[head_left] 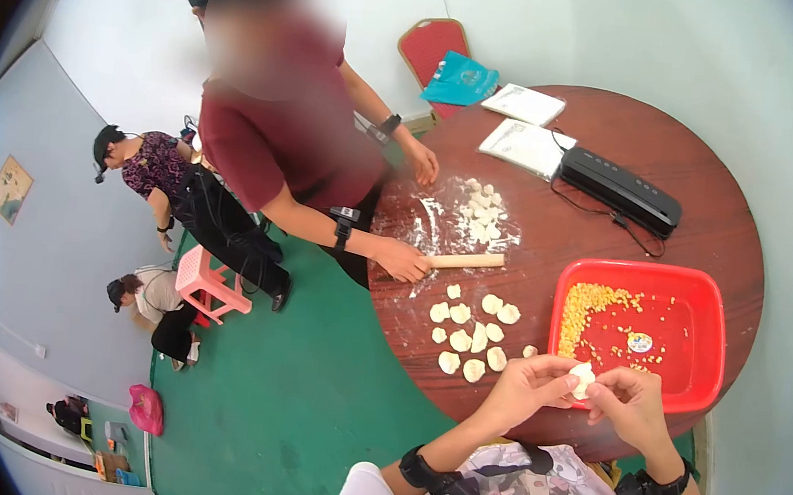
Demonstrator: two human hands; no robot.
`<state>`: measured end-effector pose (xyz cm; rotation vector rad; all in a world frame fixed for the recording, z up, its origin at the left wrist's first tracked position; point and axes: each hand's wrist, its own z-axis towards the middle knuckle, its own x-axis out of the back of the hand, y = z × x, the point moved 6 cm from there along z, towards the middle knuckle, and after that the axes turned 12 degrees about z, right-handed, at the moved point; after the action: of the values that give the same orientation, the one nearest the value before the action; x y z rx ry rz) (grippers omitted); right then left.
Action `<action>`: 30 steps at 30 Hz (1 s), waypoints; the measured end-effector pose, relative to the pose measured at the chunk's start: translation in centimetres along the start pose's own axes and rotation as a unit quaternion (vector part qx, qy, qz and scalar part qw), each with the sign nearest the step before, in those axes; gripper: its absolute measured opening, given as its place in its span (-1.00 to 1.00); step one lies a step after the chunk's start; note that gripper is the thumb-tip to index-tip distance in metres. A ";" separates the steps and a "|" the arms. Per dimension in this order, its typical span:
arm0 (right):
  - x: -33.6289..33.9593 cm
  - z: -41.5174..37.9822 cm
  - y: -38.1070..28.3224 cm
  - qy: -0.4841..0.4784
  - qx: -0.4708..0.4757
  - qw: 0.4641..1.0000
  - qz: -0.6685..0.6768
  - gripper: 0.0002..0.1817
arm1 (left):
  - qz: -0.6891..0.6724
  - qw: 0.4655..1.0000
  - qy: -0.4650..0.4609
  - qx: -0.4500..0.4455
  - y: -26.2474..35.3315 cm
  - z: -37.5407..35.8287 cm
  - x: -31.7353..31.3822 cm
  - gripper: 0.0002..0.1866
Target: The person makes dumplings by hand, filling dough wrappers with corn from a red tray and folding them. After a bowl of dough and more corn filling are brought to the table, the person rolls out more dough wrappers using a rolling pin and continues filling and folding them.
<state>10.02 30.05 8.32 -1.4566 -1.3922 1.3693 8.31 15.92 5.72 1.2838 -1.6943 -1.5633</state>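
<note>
My left hand (535,388) and my right hand (630,405) pinch one small piece of pale dough (582,379) between their fingertips, over the near edge of a red basin (713,346). Yellow kernels (587,310) lie in the basin, mostly along its left side, around a small round white item (639,343). Left of the basin, several flattened dough pieces (480,337) rest on the round brown table (702,176). Beyond them a co-worker's hand (402,260) holds a wooden rolling pin (466,261) beside a floured heap of small dough lumps (485,214).
Across the table stands the co-worker (291,136) in a dark red shirt. A black appliance (619,190) with a cable, white packets (523,146) and a teal bag (462,79) lie at the far side. Two people and a pink stool (206,279) are farther left.
</note>
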 end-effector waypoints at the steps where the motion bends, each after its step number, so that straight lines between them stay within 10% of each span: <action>1: -0.1 0.1 0.1 0.005 -0.004 1.000 -0.003 -0.86 | -0.001 1.000 0.005 0.003 -0.2 -0.1 0.1 -0.73; 27: -0.7 0.2 -1.5 0.029 0.111 0.986 -0.119 -0.80 | -0.065 0.997 -0.016 0.038 0.3 0.2 0.5 -0.69; 30: 0.8 0.2 -0.6 0.070 0.169 0.974 -0.135 -0.73 | -0.162 0.981 0.028 -0.104 3.2 -1.0 6.1 -0.75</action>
<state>9.56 30.92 8.67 -1.0751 -1.1519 1.2331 5.56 9.76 7.53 1.5327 -1.2927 -1.8134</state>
